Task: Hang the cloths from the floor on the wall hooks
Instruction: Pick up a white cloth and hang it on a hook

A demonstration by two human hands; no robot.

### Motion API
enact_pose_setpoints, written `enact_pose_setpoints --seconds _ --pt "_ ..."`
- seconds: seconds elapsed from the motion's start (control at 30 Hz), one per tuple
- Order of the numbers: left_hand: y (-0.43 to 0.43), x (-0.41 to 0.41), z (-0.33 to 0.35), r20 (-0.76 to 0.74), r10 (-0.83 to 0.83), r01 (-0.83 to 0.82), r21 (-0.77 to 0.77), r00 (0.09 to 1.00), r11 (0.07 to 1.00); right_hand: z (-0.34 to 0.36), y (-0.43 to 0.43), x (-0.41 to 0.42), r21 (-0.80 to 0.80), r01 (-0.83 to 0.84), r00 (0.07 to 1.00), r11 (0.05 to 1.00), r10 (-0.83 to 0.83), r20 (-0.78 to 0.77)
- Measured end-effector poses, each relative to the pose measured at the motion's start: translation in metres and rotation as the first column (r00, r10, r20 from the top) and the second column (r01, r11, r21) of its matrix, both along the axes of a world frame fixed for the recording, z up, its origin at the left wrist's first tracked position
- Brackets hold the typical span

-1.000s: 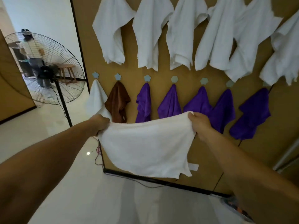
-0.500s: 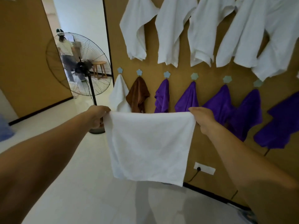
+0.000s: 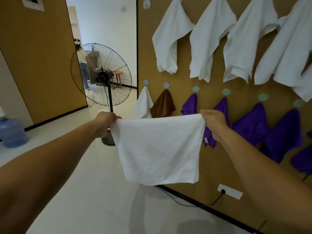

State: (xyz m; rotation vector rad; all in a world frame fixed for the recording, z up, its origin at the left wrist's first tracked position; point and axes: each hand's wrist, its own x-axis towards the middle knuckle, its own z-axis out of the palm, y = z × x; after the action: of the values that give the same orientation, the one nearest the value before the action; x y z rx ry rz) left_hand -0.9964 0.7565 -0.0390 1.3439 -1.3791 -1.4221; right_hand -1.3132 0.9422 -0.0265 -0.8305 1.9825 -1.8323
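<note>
cloth (image 3: 158,149) hangs spread, top corners pinched by left hand (image 3: 105,124) and right hand (image 3: 215,123).

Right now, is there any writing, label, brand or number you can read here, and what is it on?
No text here can be read.
Paper sheet on the brown panel: print too blurred to read.
Small tag on a purple cloth: too small to read.
White cloth gripped by the left hand and right hand: no print shows.

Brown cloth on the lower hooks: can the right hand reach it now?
Probably not: the right hand is busy gripping a corner of the held white cloth, stretched before the brown cloth.
</note>
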Motion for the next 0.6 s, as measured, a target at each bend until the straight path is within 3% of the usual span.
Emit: enact_pose_setpoints --seconds 0.17,0.3,0.43,0.6 --pt "-0.042 0.035 0.007 -0.136 0.056 -0.065 -0.064 0.989 0.996 0.002 -0.037 0.036 -0.005 -0.083 0.997 0.997 0.083 -0.003" --pt "-0.073 0.063 0.008 -0.139 0.068 -0.094 -0.186 0.988 0.978 -0.002 -0.066 0.061 0.015 -0.107 0.994 0.994 0.107 -0.012" --pt "-0.101 0.086 0.006 0.047 -0.002 0.016 -0.307 0.999 0.952 -0.008 -0.091 0.077 0.072 -0.123 0.991 0.99 0.126 -0.042" --pt "-0.132 0.089 0.002 0.177 0.125 -0.044 -0.403 0.976 0.914 -0.015 -0.127 0.081 0.175 -0.082 0.968 0.981 0.12 -0.219"
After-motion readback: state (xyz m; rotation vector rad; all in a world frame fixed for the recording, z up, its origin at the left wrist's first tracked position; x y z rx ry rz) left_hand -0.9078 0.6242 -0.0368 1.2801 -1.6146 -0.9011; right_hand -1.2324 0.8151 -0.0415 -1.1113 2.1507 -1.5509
